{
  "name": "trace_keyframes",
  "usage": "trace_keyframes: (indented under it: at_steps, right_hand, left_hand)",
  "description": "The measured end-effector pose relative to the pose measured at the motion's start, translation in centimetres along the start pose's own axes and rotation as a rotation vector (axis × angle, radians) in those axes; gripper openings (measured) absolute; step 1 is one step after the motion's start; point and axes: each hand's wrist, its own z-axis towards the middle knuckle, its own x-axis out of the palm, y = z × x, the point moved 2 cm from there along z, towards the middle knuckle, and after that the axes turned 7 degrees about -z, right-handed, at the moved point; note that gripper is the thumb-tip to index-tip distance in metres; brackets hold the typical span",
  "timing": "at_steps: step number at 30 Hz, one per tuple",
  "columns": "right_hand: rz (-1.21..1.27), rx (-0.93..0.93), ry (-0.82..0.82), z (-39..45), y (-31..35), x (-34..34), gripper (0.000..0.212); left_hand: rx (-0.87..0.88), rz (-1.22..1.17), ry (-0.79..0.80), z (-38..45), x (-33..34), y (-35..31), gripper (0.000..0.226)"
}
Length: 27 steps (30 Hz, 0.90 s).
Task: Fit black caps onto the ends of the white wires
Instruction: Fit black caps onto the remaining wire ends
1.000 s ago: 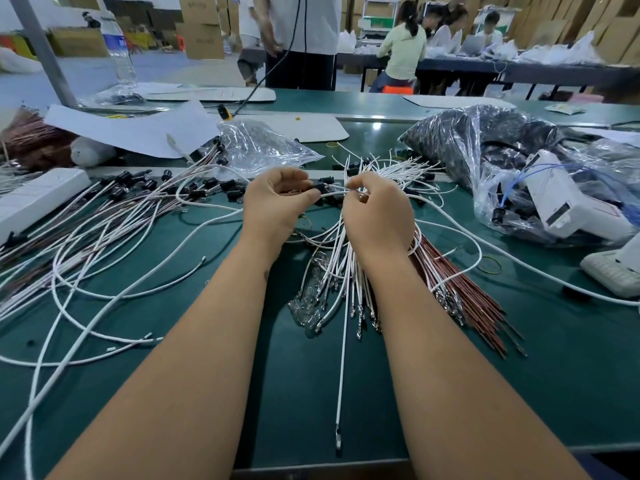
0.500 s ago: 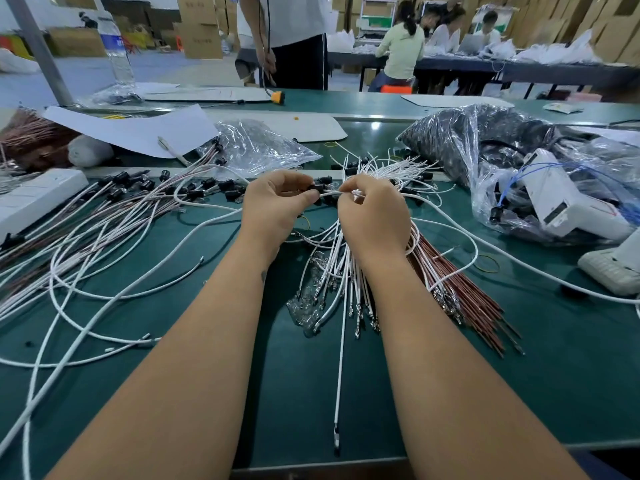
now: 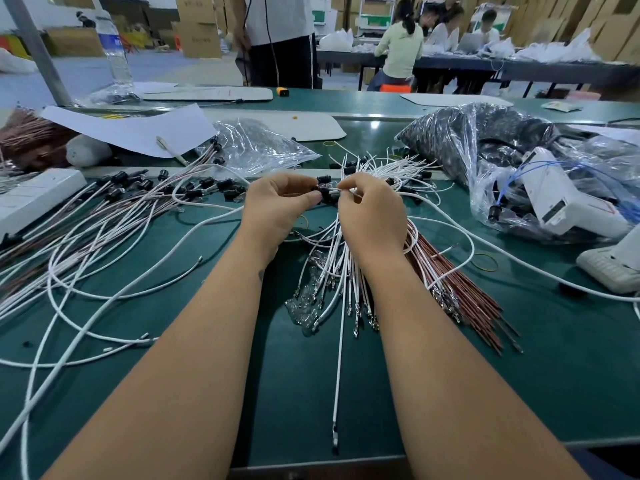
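Observation:
My left hand (image 3: 277, 206) pinches a small black cap (image 3: 324, 191) between thumb and fingers at the middle of the green bench. My right hand (image 3: 372, 213) pinches the end of a white wire (image 3: 338, 341) right against that cap; the wire runs down toward the near edge. Under my right hand lies a fanned bundle of uncapped white wires (image 3: 391, 169). To the left spreads a heap of capped wires (image 3: 114, 216) with black caps at their far ends.
Brown wires (image 3: 464, 292) lie right of the bundle. A plastic bag of black parts (image 3: 481, 140) and a bagged white tool (image 3: 557, 199) sit at right. A white power strip (image 3: 34, 195) is at left. A clear bag (image 3: 256, 147) lies behind. People stand and sit beyond the bench.
My two hands have drawn closer together, the wire end and the black cap now meeting between the fingertips. The person standing behind has shifted slightly.

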Motion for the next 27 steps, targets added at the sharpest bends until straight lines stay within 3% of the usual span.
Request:
trace_keyframes:
  at_steps: [8, 13, 20, 24, 27]
  right_hand:
    - [-0.006, -0.038, 0.034, 0.1, -0.2, 0.3, 0.015]
    - [-0.003, -0.101, 0.091, 0.0, 0.2, 0.3, 0.019]
    - [-0.060, -0.128, 0.105, 0.1, -0.1, 0.5, 0.021]
    - [-0.182, -0.192, 0.099, 0.2, 0.0, 0.8, 0.019]
    - [-0.322, -0.156, -0.043, 0.5, -0.3, 0.4, 0.020]
  left_hand:
    - [-0.012, -0.059, 0.025, -0.1, 0.1, -0.1, 0.017]
    - [-0.011, -0.096, 0.027, -0.2, 0.1, -0.4, 0.032]
    - [-0.045, -0.142, 0.047, -0.4, 0.1, -0.4, 0.024]
    - [0.019, 0.026, -0.038, -0.1, 0.0, -0.2, 0.015]
    - [0.064, 0.240, -0.248, 0.3, -1.1, 0.0, 0.019]
